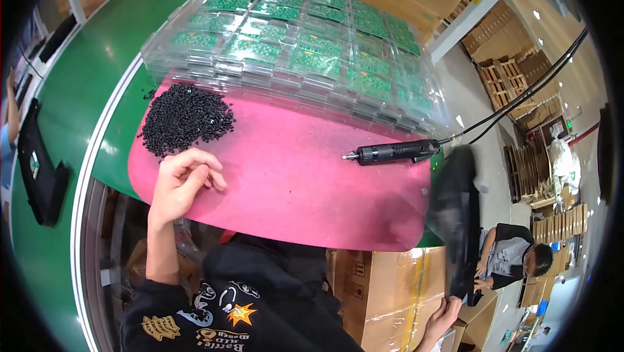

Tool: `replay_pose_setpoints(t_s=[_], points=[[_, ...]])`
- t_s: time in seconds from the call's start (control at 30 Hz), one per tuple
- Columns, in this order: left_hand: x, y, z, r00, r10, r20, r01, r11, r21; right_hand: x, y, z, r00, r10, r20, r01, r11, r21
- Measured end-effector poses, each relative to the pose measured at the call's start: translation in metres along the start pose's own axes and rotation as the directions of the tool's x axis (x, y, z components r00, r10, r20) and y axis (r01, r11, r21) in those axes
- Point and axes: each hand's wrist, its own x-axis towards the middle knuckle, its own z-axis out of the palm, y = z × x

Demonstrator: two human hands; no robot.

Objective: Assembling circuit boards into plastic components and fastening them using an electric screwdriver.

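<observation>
My left hand [185, 183] rests over the left part of a pink mat [292, 183], just in front of a heap of small black screws [185, 118]. Its fingers are curled in towards the thumb; whatever they hold, if anything, is hidden. At the lower right, my right hand [444, 313] grips the near end of a long black plastic housing [460, 222]. That housing stands on edge past the mat's right side, smeared by motion. An electric screwdriver [398, 152] lies on the mat at the right, bit pointing left, its cable running off to the upper right.
Clear plastic trays of green circuit boards [312, 40] are stacked behind the mat. On the green belt [49, 254] at left lies another black housing [42, 163]. A cardboard box [396, 293] stands below the mat. Another person [513, 254] is at the right.
</observation>
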Motion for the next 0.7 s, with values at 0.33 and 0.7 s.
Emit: replay_pose_setpoints(t_s=[0.33, 0.7], points=[[-0.001, 0.007, -0.004, 0.995, 0.075, 0.061, -0.088, 0.967, 0.24, 0.119, -0.163, 0.006, 0.716, -0.551, 0.429, 0.615, 0.788, -0.015], [-0.002, 0.0, -0.015, 0.989, 0.14, -0.056, -0.139, 0.99, 0.024, 0.274, -0.443, 0.074, 0.409, -0.912, -0.042, 0.851, 0.365, 0.377]])
